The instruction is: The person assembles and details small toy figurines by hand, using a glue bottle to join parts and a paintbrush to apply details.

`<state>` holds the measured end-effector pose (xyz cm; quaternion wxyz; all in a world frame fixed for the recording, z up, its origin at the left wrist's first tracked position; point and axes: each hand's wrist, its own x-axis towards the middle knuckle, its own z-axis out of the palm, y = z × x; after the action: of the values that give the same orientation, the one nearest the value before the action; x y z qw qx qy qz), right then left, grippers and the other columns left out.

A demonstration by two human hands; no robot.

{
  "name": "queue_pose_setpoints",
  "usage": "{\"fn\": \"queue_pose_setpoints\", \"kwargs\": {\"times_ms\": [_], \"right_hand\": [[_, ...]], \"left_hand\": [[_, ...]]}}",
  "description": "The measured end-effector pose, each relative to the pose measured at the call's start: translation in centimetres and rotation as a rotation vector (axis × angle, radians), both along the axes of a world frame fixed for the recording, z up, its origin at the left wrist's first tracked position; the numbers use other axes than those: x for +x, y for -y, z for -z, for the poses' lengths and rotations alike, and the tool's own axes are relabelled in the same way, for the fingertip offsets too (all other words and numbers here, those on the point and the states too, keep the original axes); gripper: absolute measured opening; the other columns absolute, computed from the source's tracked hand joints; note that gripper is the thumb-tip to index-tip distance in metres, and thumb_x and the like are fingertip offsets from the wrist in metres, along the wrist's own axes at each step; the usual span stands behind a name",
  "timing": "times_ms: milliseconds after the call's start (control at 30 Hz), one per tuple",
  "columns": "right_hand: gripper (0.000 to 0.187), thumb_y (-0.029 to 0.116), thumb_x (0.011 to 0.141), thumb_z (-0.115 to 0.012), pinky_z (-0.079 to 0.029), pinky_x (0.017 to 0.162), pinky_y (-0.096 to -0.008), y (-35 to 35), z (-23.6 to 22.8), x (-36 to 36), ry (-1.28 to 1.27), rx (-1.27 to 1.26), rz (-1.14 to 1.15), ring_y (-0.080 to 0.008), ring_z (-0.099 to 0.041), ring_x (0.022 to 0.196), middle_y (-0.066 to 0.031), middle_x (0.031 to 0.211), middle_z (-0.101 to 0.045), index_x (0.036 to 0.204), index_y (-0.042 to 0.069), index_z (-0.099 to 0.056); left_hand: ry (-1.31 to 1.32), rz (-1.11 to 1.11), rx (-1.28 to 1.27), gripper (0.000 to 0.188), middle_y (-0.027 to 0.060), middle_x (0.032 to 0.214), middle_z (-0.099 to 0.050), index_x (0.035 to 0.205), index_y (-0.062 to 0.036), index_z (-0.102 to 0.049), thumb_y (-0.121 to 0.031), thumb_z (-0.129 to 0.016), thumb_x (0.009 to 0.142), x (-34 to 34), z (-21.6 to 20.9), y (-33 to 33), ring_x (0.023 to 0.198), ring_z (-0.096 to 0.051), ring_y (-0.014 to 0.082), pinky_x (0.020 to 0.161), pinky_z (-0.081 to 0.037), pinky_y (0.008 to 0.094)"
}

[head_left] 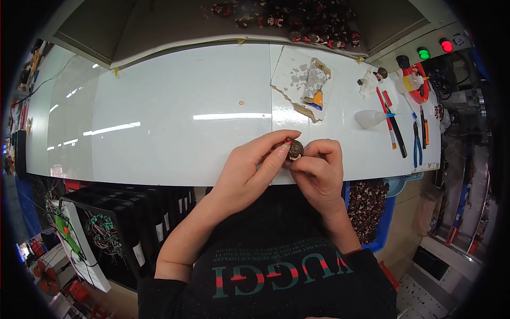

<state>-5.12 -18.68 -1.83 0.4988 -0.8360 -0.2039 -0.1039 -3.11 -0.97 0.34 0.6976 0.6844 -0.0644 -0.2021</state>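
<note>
Over the near edge of the white table, my left hand [254, 165] pinches a small figurine head [295, 149] between thumb and fingers. The head is dark brown, round, with a ridged hair-like surface and a red bit on its left. My right hand [320, 170] is closed at the figurine's lower right side, thumb and forefinger pressed together beside it. Whatever lies between those right fingertips is hidden or too small to make out.
On the white table [159, 101] a stained block [317, 80] lies at the back. To the right are a squeeze bottle [368, 119], brushes [387, 119], blue-handled pliers [417, 146] and a red tray [423, 97]. A blue bin [389, 210] of small dark pieces stands below right; many figurines [319, 26] lie behind.
</note>
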Motion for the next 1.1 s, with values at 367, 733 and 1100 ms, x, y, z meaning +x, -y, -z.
{"fn": "queue_pose_setpoints", "kwargs": {"times_ms": [367,733,1100], "right_hand": [[0.031,-0.010,0.069,-0.071,-0.046,0.069,-0.0264,-0.1,-0.1,0.0,-0.037,0.088,0.003,-0.0178,-0.052,0.086,-0.0055,0.096,-0.049,0.090,0.010,-0.061],[0.030,0.003,0.068,-0.080,-0.045,0.079,-0.0330,2.4,-1.8,1.4,0.019,-0.014,0.034,-0.0231,-0.054,0.091,-0.0072,0.104,-0.055,0.089,0.010,-0.059],[0.055,0.010,0.072,-0.075,-0.040,0.087,-0.0317,12.7,-4.4,4.1,-0.096,0.091,0.662,-0.0184,-0.049,0.097,-0.0092,0.108,-0.050,0.119,0.000,-0.049]], "left_hand": [[0.052,-0.017,-0.006,0.028,0.0142,0.102,-0.065,0.121,-0.0009,-0.057,-0.012,-0.045,0.099,-0.4,0.3,-0.3,0.093,-0.064,0.0206,0.082,-0.050,0.0298],[0.231,-0.062,-0.092,0.027,0.0131,0.111,-0.062,0.121,0.0008,-0.057,-0.006,-0.046,0.097,-0.1,-0.3,3.3,0.098,-0.062,0.0213,0.086,-0.049,0.0293],[-0.023,-0.119,-0.229,0.029,0.0133,0.118,-0.057,0.123,0.0027,-0.051,-0.004,-0.036,0.100,0.6,-0.9,4.0,0.110,-0.060,0.0203,0.091,-0.048,0.0286]]}}
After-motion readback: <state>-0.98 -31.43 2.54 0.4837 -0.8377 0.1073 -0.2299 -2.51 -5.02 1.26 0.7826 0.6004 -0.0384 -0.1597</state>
